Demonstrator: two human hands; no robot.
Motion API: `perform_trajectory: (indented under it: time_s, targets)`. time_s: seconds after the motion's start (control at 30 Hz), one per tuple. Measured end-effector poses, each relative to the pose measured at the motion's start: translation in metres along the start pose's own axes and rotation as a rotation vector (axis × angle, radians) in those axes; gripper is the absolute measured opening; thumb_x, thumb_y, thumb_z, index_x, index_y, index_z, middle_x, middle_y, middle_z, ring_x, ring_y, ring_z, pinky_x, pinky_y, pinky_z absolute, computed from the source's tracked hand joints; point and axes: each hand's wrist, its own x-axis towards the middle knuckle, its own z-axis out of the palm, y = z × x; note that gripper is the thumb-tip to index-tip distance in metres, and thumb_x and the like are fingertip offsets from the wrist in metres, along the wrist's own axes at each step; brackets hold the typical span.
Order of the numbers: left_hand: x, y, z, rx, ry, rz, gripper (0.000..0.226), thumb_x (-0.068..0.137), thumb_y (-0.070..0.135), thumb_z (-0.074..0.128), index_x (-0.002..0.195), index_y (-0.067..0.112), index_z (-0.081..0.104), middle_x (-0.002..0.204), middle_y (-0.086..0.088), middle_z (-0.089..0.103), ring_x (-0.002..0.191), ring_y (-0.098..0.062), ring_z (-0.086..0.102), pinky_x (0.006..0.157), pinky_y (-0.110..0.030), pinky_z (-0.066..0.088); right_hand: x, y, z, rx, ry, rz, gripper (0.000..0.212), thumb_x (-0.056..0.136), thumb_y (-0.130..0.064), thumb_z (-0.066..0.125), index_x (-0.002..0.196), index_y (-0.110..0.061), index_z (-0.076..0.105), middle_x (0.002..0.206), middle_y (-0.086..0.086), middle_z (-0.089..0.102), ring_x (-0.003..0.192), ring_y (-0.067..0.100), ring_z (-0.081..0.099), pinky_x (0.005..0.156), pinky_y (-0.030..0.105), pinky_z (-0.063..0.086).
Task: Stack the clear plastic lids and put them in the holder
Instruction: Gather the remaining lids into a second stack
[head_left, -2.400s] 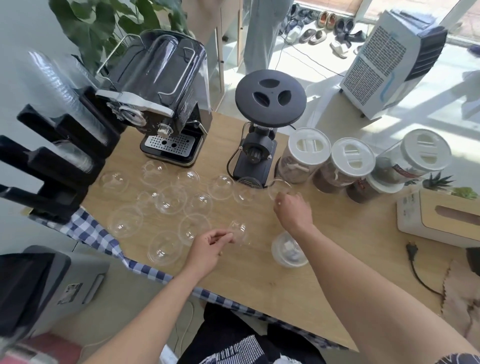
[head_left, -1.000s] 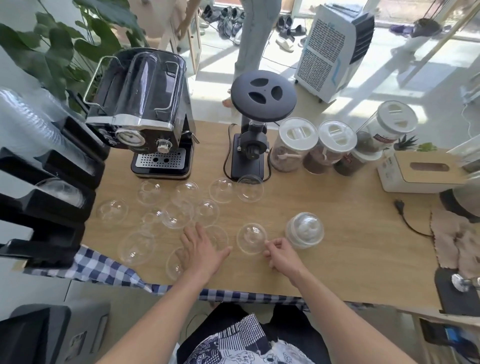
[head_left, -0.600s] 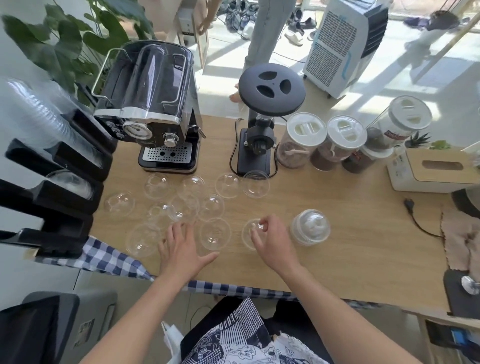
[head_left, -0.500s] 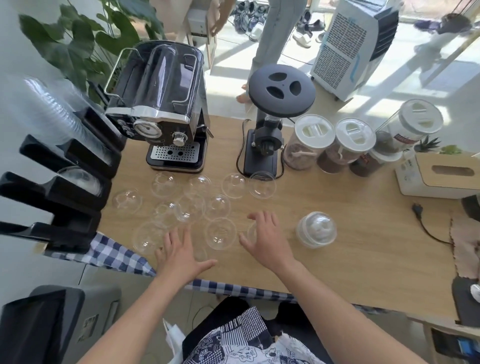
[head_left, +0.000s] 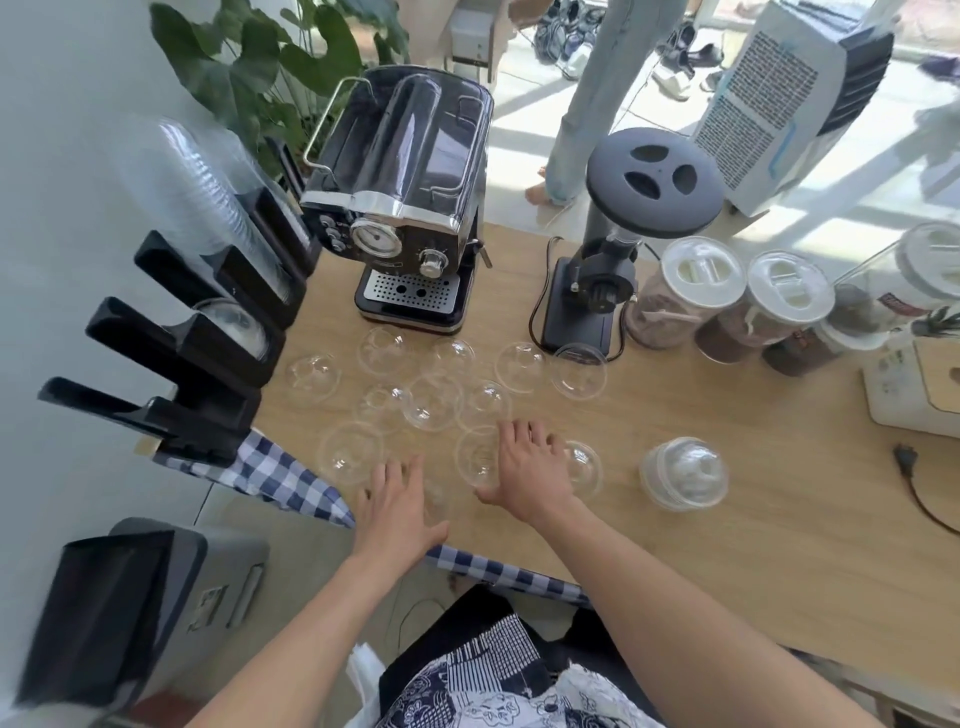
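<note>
Several clear domed plastic lids (head_left: 434, 402) lie scattered on the wooden table (head_left: 727, 545) in front of the coffee machine. A short stack of lids (head_left: 684, 473) stands to the right of them. My right hand (head_left: 530, 470) lies flat, fingers spread, over two lids (head_left: 586, 463) near the front edge. Beside it, my left hand (head_left: 397, 501) also rests flat with fingers apart, over a lid at the table's edge. The black holder (head_left: 208, 332) stands at the left with clear cups and a lid in its slots.
A black espresso machine (head_left: 405, 208) and a black grinder (head_left: 618, 244) stand at the back. Three white-lidded jars (head_left: 696, 291) and a tissue box (head_left: 919, 384) are at the right. A black plug and cord (head_left: 909, 467) lie nearby. A checked cloth (head_left: 280, 473) hangs at the front left.
Both hands have slid forward and left across the lids and now lie flat on them. My right hand let go of the lid that it pinched a second ago.
</note>
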Motion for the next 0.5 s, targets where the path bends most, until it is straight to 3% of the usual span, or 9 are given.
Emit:
perform_trajectory:
  time_s: [0.23, 0.33, 0.5]
  targets:
    - [0.011, -0.002, -0.014, -0.401, 0.075, 0.050, 0.113, 0.089, 0.064, 0.079, 0.174, 0.019, 0.020, 0.166, -0.003, 0.034, 0.153, -0.022, 0.038, 0.121, -0.045, 0.044, -0.010, 0.023, -0.014, 0.183, 0.051, 0.022, 0.111, 0.084, -0.059, 0.085, 0.167, -0.013, 0.026, 0.153, 0.010, 0.047, 0.139, 0.034, 0.055, 0.112, 0.051, 0.049]
    - [0.015, 0.009, -0.030, -0.667, 0.059, 0.100, 0.106, 0.085, 0.067, 0.083, 0.168, 0.034, 0.026, 0.159, 0.011, 0.034, 0.140, -0.008, 0.052, 0.107, -0.039, 0.054, -0.019, 0.039, -0.017, 0.258, 0.050, 0.035, 0.113, 0.081, -0.053, 0.091, 0.165, -0.012, 0.028, 0.153, 0.010, 0.044, 0.132, 0.034, 0.060, 0.106, 0.049, 0.055]
    - [0.027, 0.032, -0.035, -0.838, 0.001, 0.216, 0.091, 0.080, 0.071, 0.086, 0.152, 0.054, 0.032, 0.146, 0.017, 0.045, 0.133, 0.001, 0.057, 0.109, -0.034, 0.054, -0.034, 0.058, -0.022, 0.380, 0.046, 0.012, 0.116, 0.082, -0.043, 0.093, 0.169, -0.011, 0.024, 0.157, 0.009, 0.039, 0.136, 0.035, 0.059, 0.109, 0.049, 0.055]
